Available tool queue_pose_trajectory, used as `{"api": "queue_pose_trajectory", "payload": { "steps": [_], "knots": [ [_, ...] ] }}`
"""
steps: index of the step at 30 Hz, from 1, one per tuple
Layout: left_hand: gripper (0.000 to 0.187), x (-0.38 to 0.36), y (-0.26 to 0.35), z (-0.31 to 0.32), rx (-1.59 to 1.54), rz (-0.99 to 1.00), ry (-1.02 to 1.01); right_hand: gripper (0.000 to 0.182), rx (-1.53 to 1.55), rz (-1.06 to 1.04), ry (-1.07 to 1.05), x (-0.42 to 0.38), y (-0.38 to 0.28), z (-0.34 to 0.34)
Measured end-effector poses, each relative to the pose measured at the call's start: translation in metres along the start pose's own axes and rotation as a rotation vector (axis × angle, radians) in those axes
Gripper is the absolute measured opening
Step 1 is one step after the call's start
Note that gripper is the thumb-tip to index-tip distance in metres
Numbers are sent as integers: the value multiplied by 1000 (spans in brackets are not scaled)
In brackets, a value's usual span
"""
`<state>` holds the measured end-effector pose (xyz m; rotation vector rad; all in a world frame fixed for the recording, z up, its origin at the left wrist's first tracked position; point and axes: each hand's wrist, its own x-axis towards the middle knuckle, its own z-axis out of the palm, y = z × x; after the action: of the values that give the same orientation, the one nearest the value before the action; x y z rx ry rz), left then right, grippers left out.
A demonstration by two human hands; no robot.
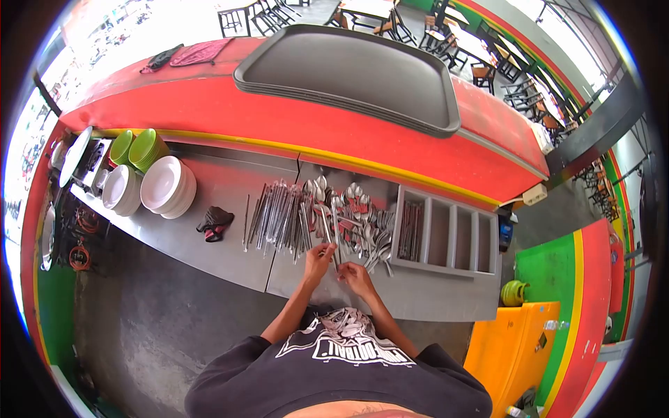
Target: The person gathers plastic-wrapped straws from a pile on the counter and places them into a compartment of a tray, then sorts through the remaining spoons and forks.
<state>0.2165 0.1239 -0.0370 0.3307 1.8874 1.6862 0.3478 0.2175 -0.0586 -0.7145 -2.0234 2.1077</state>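
My left hand (319,260) is closed, its fingertips pinched at a long, thin, shiny utensil (336,226) that stretches away from me over the cutlery pile. My right hand (357,279) is closed by the near end of that utensil, its fingertips pinched there. At this size I cannot make out whether it is a spoon, a fork or a stick. Just beyond my hands lies a loose pile of spoons and forks (359,226). Left of it are many long, thin, shiny sticks (275,216) laid side by side. Right of the pile sits a grey cutlery tray (446,270); its leftmost compartment holds dark thin sticks (411,230).
On the steel counter (230,254), a crumpled dark cloth (214,223) lies left of the sticks. Farther left stand stacked white bowls (168,187) and green bowls (148,150). Dark serving trays (348,76) are stacked on the red ledge (188,97) behind. An orange cabinet (512,345) stands at right.
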Motion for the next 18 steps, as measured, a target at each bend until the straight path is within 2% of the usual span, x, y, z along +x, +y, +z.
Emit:
{"api": "queue_pose_trajectory", "payload": {
  "steps": [9,13,18],
  "knots": [
    [34,-15,1,56,9,25,-190,27,5,80,-116,-37,-2,-60],
    [36,-23,2,82,201,-10,-264,26,-29,105,-151,-48,-2,-95],
    [36,-38,-7,125,125,71,-214,25,-85,56,-228,-59,2,-145]
  ]
}}
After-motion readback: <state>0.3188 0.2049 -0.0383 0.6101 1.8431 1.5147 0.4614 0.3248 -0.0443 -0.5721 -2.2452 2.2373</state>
